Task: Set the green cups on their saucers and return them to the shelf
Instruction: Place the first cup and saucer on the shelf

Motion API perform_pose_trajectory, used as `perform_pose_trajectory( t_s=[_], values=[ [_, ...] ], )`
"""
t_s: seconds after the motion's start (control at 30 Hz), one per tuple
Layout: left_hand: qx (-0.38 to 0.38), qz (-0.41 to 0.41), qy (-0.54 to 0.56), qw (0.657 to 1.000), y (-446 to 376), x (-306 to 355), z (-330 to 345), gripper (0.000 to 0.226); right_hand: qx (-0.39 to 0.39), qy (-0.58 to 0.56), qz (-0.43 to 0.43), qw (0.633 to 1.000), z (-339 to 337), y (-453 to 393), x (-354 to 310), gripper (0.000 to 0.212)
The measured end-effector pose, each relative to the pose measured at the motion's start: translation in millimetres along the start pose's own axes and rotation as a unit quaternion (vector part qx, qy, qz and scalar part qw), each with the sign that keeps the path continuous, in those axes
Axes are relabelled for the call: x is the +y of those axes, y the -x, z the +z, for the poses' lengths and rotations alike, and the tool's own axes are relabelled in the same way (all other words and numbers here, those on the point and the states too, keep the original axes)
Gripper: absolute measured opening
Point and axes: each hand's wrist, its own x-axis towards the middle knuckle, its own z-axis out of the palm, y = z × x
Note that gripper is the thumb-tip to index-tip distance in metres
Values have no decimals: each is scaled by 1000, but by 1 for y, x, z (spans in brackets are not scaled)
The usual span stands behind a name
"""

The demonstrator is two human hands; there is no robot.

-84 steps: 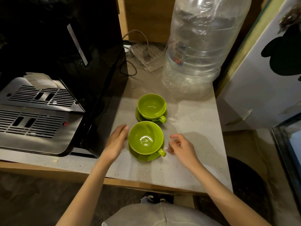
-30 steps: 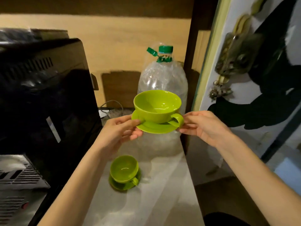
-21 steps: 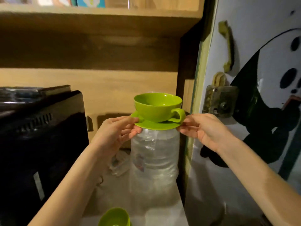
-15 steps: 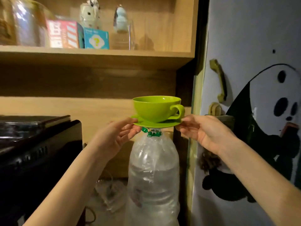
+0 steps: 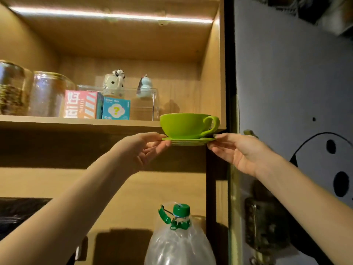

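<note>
Single head view; tilted upward; close to shelf (image 5: 80, 122)

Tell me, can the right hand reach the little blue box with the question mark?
Probably not right now. The right hand is pinching the saucer under the green cup, and the blue box sits further left on the shelf.

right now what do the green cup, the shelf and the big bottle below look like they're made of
Green cup: probably glazed ceramic, with a smooth, softly glossy, thick wall; plastic is possible.
Shelf: light wood or wood-look laminate, matte, with faint grain.
Water bottle: thin clear plastic, crinkled and see-through, with a green cap.
</note>
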Motion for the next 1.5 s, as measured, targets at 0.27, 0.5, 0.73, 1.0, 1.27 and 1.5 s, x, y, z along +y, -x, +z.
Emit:
perform_pose_trajectory(
  t_s=[0.27,0.5,0.73,1.0,1.27,1.5],
  values=[
    [-17,33,-25,999,-58,36,32,13,-2,14,-22,1000,4,-56,-36,6],
    [-24,36,-39,998,-108,47,50,6,21,22,-32,999,1,-104,-53,10],
    [-14,28,-35,999,-144,36,50,9,61,23,-32,997,-4,-135,-39,15],
    [-3,44,-60,997,-159,26,45,11,105,25,-47,993,-5,-142,-27,18],
    [13,57,-45,997,-163,21,42,4,129,46,-51,989,3,-133,-25,5],
    [0,86,-36,996,-145,15,42,13,121,35,-50,991,7,-124,-24,14]
  ],
)
